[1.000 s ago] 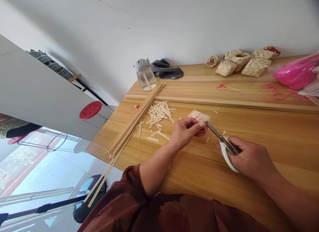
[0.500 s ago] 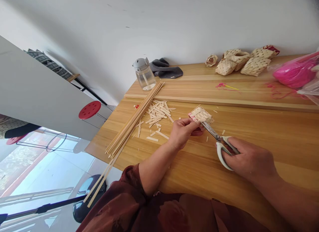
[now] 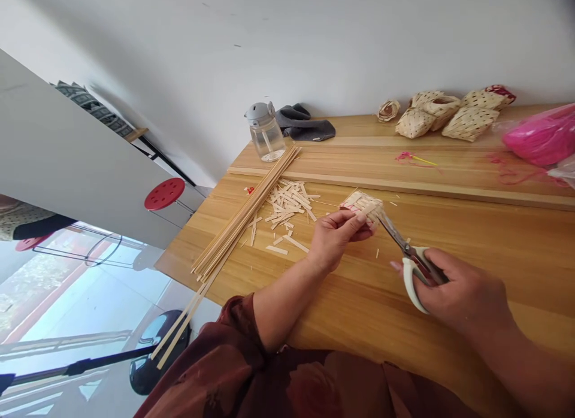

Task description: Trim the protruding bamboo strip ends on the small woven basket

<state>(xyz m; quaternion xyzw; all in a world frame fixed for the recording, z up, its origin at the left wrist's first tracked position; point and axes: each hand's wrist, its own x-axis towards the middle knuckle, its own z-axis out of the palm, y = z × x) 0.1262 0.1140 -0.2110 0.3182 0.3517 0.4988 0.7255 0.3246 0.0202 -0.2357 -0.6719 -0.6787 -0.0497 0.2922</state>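
Left hand (image 3: 335, 238) pinches a small woven piece (image 3: 360, 207), right hand (image 3: 462, 292) gripping scissors (image 3: 406, 250) right beside it.

Scissors (image 3: 395, 235) tips: hidden (behind the woven strip piece (image 3: 359, 203)) at the left grip (image 3: 339, 235)
Handle loops (image 3: 409, 283): partly covered by the right grip (image 3: 462, 295)
Pink bag (image 3: 543, 136): cut off by the edge, beyond the right grip
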